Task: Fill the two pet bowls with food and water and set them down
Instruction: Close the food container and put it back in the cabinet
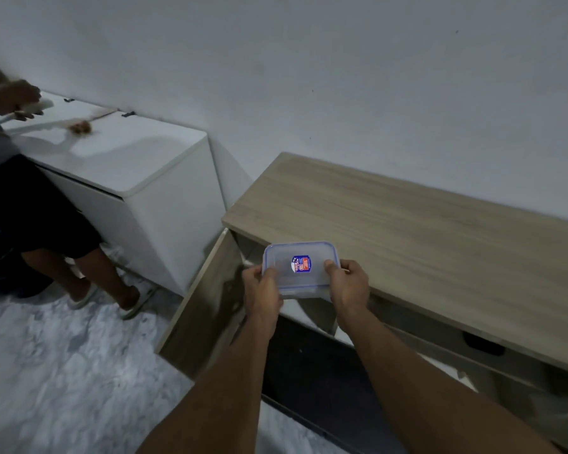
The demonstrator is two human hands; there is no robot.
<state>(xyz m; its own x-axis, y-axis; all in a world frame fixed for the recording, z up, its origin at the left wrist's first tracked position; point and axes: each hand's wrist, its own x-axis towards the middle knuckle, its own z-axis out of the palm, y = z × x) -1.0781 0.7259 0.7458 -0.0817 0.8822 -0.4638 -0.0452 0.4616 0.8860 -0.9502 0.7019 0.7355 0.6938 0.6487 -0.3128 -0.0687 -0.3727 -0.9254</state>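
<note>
Two bare forearms are reaching forward from the bottom edge, and between them the left hand (263,290) and right hand (348,283) are holding a small clear plastic container (299,255) with a blue-rimmed lid and a sticker at its centre. Its long axis is running side to side, from one hand to the other. Each hand is gripping one short end, thumb lying on the lid and fingers curling underneath, so neither hand is nearer than the other. Whether anything is inside cannot be told.

Just beyond and to the right of the hands, a pale wooden bench (407,217) is stretching away along the wall. Below and to the left of the hands, a cupboard door (207,299) is hanging open, with the container hovering over the opening near the bench's front edge. No pet bowls are showing.

Probably the container is heading for the bench top, a short lift forward and right, and both hands seem needed to keep it level.

Far left of the hands, another person (30,204) is brushing a white cabinet (128,158).
</note>
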